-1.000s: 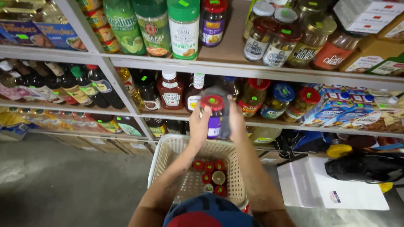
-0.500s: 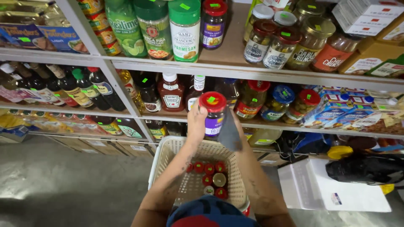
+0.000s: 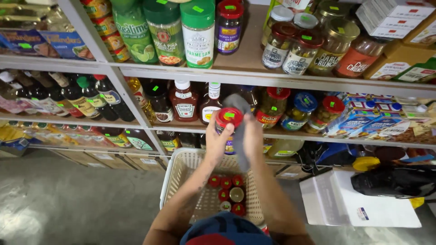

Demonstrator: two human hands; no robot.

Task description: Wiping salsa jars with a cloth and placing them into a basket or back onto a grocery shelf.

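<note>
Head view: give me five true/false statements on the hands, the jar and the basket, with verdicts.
1. The left hand holds a jar with a red lid. True.
2. The right hand holds a grey cloth against the jar. True.
3. The basket below the hands is empty. False: several red-lidded jars stand in it.
4. The held jar sits down inside the basket. False: it is raised above the basket, in front of the shelf.
5. The basket is cream-coloured with a lattice wall. True.
</note>
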